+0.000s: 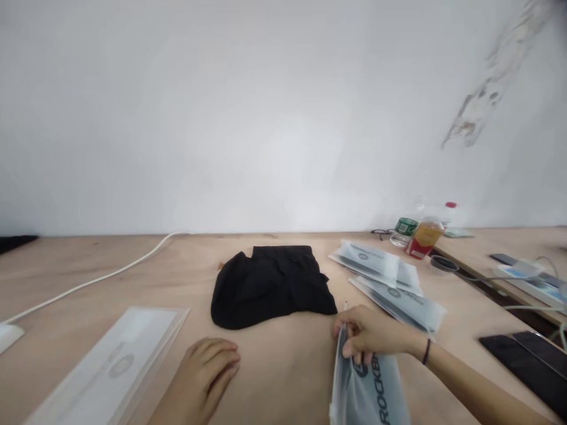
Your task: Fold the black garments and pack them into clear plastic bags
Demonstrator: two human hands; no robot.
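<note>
My right hand (365, 335) pinches the upper edge of a frosted zip bag (378, 392) with dark lettering, and something dark shows inside it. My left hand (206, 372) rests on the table with its fingers loosely bent and side by side, nothing in it. Beyond both hands a black folded cloth (274, 286) lies on the wood. To the left of my left hand is a stack of white frosted bags (110, 360) with a round logo.
More filled frosted bags (372, 262) overlap at the right. Behind them stand a water bottle (404, 232) and a red-and-yellow bottle (425, 237) beside a small cup (443, 264). Dark phone-like slabs (527, 360) lie at the right edge. A white cable (110, 274) crosses the left side.
</note>
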